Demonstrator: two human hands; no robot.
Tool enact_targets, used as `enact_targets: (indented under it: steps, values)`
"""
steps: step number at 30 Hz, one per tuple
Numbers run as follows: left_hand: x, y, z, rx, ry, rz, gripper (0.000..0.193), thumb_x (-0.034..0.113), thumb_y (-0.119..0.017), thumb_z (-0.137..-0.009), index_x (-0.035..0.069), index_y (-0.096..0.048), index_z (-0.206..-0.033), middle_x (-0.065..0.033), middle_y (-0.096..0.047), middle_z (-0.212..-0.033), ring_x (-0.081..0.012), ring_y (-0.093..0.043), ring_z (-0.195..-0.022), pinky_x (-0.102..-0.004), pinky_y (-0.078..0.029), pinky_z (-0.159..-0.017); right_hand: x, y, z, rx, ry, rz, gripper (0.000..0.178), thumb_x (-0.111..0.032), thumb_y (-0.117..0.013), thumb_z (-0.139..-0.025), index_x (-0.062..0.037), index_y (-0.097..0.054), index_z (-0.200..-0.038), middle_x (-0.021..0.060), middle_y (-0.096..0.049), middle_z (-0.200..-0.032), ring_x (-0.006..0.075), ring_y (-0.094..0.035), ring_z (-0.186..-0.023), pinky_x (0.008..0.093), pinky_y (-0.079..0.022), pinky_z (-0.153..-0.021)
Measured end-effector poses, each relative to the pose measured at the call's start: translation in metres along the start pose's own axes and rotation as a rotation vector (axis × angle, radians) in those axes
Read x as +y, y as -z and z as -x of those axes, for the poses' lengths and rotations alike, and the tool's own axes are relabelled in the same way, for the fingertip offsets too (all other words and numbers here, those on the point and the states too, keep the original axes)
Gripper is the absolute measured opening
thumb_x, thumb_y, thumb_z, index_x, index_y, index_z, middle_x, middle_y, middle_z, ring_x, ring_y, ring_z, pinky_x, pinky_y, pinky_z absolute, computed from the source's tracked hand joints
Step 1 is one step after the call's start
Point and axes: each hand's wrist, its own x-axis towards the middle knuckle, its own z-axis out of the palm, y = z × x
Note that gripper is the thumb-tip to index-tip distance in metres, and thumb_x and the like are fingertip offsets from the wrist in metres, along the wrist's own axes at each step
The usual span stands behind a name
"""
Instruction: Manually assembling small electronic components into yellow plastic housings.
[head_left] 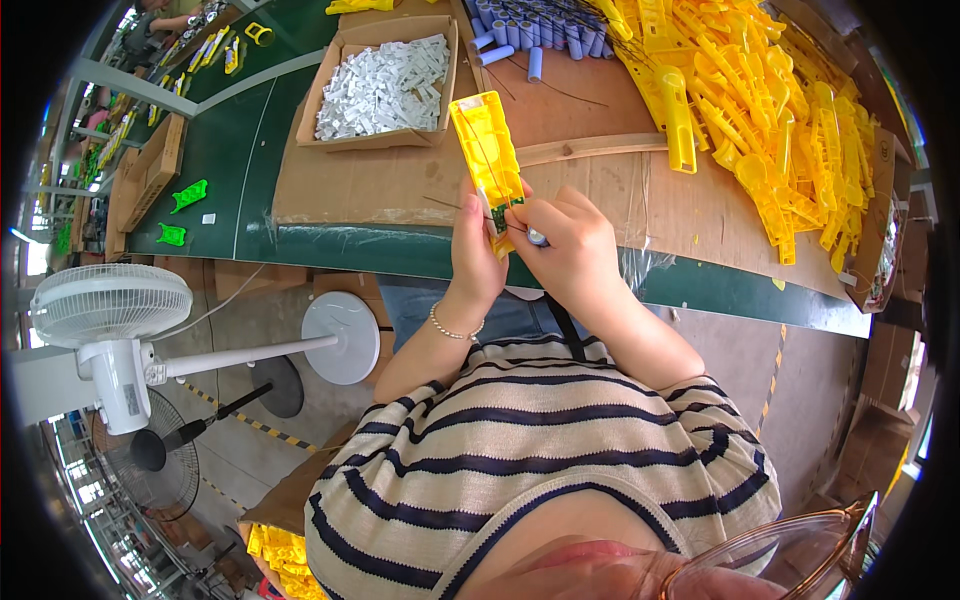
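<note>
"Yellow casing: where?"

"Right of the carton of white pieces, gripped by the left hand. Whether the right hand, by the green board, grips anything, I cannot tell."

"Advice?"

"Probably steady the casing, wires unpinched."

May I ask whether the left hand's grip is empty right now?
No, the left hand has a yellow shell in its grip.

Bright, even indoor light, soft shadows, pale glare along the front of the counter, hands fairly sharp, fisheye bending toward a black rim, far background blurred
</note>
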Motion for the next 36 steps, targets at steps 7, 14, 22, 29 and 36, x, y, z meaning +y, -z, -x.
enact_targets:
  steps: [7,14,22,29,36]
  values:
    - [0.012,-0.006,0.0,-0.027,0.137,-0.051,0.037,0.024,-0.035,-0.092,0.005,-0.042,-0.123,-0.0113,-0.055,-0.107,-0.0177,-0.054,-0.096,-0.0309,-0.043,-0.086,-0.005,0.011,-0.001,-0.107,-0.058,0.054,0.012,-0.012,-0.071,-0.067,-0.0111,-0.06,-0.072,0.0054,-0.053,-0.058,0.0223,-0.053,-0.053,0.034,-0.044,-0.046]
    - [0.01,-0.006,-0.003,0.014,0.188,-0.041,0.035,0.008,-0.044,-0.088,0.004,-0.043,-0.122,-0.0103,-0.057,-0.103,-0.016,-0.056,-0.091,-0.0281,-0.047,-0.08,-0.007,0.012,-0.002,-0.104,-0.009,0.1,0.012,-0.017,-0.067,-0.071,-0.0121,-0.055,-0.072,0.0047,-0.05,-0.055,0.0228,-0.054,-0.051,0.0353,-0.045,-0.044]
    - [0.013,0.001,-0.004,-0.04,0.171,-0.119,0.031,0.012,-0.044,-0.09,0.005,-0.043,-0.119,-0.0099,-0.056,-0.1,-0.0179,-0.059,-0.081,-0.0303,-0.05,-0.07,0.024,0.062,-0.012,-0.242,-0.666,-0.74,0.02,-0.02,-0.068,-0.081,-0.0026,-0.06,-0.079,-0.0008,-0.053,-0.056,0.0066,-0.049,-0.049,0.0208,-0.037,-0.044]
    - [0.007,-0.001,-0.008,-0.044,0.202,-0.11,0.029,0.013,-0.044,-0.089,0.005,-0.041,-0.117,-0.0094,-0.055,-0.096,-0.0187,-0.059,-0.07,-0.0317,-0.051,-0.058,0.052,0.095,-0.024,0.208,-0.836,-1.495,0.024,-0.022,-0.046,-0.093,-0.0024,-0.051,-0.106,0.006,-0.052,-0.074,0.0107,-0.046,-0.062,0.0234,-0.037,-0.051]
    - [0.002,-0.01,-0.004,-0.083,0.175,-0.271,0.025,0.009,-0.046,-0.09,0.005,-0.041,-0.114,-0.0088,-0.054,-0.094,-0.0159,-0.059,-0.07,-0.029,-0.049,-0.061,0.025,0.055,-0.016,-0.055,-0.668,-1.024,0.027,0.0,-0.06,-0.082,0.0018,-0.056,-0.109,0.0042,-0.059,-0.087,0.0098,-0.056,-0.077,0.0231,-0.046,-0.065]
